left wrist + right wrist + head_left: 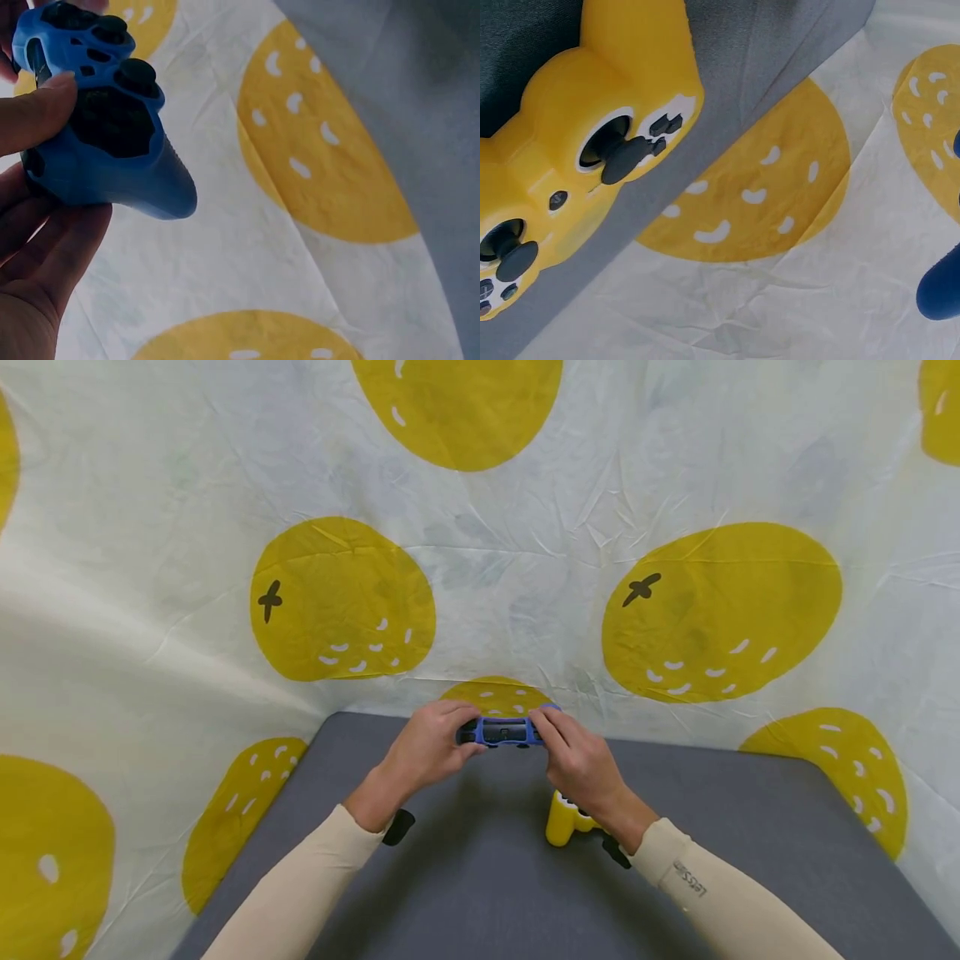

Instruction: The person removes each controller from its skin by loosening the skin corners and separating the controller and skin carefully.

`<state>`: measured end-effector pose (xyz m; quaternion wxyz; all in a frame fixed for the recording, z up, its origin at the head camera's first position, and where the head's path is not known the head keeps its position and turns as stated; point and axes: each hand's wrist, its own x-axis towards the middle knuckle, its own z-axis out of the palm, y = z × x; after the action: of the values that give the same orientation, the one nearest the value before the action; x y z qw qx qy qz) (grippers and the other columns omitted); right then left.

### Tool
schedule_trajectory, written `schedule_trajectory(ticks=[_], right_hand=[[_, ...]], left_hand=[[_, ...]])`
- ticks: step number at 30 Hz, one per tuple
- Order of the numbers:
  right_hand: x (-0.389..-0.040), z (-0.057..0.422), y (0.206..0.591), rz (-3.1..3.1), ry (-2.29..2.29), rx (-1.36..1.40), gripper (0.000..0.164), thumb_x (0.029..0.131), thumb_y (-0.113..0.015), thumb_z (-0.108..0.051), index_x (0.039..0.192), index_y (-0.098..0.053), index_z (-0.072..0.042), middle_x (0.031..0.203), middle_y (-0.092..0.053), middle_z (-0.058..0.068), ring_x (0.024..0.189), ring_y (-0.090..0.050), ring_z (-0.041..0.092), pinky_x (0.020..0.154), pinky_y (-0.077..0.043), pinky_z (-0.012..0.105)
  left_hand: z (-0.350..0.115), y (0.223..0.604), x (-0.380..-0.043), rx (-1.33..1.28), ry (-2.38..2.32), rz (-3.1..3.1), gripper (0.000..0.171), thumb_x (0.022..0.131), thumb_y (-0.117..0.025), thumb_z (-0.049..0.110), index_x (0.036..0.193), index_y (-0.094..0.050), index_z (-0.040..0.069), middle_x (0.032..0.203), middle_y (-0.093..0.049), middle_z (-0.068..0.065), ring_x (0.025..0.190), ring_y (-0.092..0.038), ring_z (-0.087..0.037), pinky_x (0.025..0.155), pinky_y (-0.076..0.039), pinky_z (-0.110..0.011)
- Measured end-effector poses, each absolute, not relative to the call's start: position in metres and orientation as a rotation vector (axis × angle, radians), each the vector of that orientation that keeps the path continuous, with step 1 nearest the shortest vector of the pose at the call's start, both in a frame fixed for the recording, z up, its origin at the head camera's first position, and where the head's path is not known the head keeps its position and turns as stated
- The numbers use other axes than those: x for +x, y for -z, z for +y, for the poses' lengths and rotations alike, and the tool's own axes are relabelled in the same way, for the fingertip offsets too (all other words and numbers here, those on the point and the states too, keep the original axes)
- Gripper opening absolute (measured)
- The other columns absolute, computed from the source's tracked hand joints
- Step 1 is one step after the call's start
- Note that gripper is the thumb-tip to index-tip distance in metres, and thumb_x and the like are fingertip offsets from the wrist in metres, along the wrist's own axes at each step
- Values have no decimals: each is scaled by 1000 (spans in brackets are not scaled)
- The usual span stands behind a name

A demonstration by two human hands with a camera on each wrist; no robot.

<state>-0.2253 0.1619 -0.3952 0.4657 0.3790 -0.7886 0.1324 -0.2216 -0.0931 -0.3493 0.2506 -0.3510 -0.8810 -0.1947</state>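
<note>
A blue game controller (504,732) with black parts is held up above the table, its narrow edge toward the head camera. My left hand (427,745) grips its left end; in the left wrist view the thumb (45,112) lies over the controller's (124,176) button side and the fingers bend beneath. At the other end, my right hand (583,764) pinches it with fingers on top. Below the right wrist, a yellow game controller (559,822) lies partly hidden. The right wrist view shows its sticks up close, plus one blue controller grip (941,289) at the edge.
A dark grey table (480,893) spreads beneath both arms. Behind and beside it hangs a white cloth (517,602) printed with yellow fruit shapes. Black straps or mounts (399,827) sit at the wrists, under beige sleeves (300,885).
</note>
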Motion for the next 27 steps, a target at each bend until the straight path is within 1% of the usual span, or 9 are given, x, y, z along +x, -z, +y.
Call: schedule_trajectory(ticks=[8, 14, 18, 21, 23, 25, 27], right_hand=[[-225, 165, 399, -1934, -309, 946, 56, 74, -79, 14, 128, -66, 5, 117, -70, 22, 98, -74, 35, 83, -64, 44], [-226, 168, 399, -1930, -267, 963, 60, 73, -78, 15, 131, -64, 6, 121, -68, 22, 103, -73, 35, 85, -63, 44], [-225, 169, 399, -1950, -246, 965, 56, 79, -75, 13, 134, -62, 6, 124, -68, 22, 107, -72, 36, 88, -62, 44], [-223, 168, 399, -1968, -234, 966, 48, 88, -70, 8, 135, -61, 7, 126, -68, 23, 109, -72, 36, 90, -62, 45], [-222, 167, 400, -1975, -231, 969, 45, 92, -68, 4, 136, -61, 8, 127, -67, 24, 110, -72, 36, 90, -62, 45], [-222, 166, 400, -1983, -221, 967, 46, 92, -70, 0, 136, -60, 9, 128, -67, 24, 110, -72, 36, 90, -62, 44], [-220, 164, 399, -1991, -219, 964, 52, 88, -76, -2, 136, -60, 10, 128, -66, 25, 110, -71, 36, 90, -62, 44]], left_hand=[[-90, 353, -221, -960, 484, -2342, 43, 77, -94, 23, 110, -76, 4, 110, -78, -10, 99, -75, -25, 85, -63, -37], [-89, 358, -222, -954, 465, -2275, 45, 74, -96, 22, 109, -76, 2, 109, -78, -12, 98, -75, -26, 86, -63, -36], [-89, 359, -221, -950, 423, -2247, 46, 72, -97, 21, 108, -76, 2, 109, -78, -11, 99, -74, -26, 87, -63, -37], [-89, 361, -220, -945, 376, -2231, 46, 72, -98, 21, 107, -76, 2, 108, -77, -10, 98, -74, -25, 88, -63, -37], [-89, 362, -220, -942, 342, -2216, 45, 72, -98, 21, 106, -76, 3, 108, -77, -9, 98, -74, -24, 88, -63, -36], [-89, 363, -219, -937, 310, -2200, 45, 71, -98, 21, 105, -76, 3, 107, -77, -8, 98, -74, -23, 88, -63, -35], [-89, 364, -219, -933, 282, -2180, 44, 71, -98, 21, 105, -75, 4, 106, -76, -8, 99, -73, -23, 89, -63, -35]])
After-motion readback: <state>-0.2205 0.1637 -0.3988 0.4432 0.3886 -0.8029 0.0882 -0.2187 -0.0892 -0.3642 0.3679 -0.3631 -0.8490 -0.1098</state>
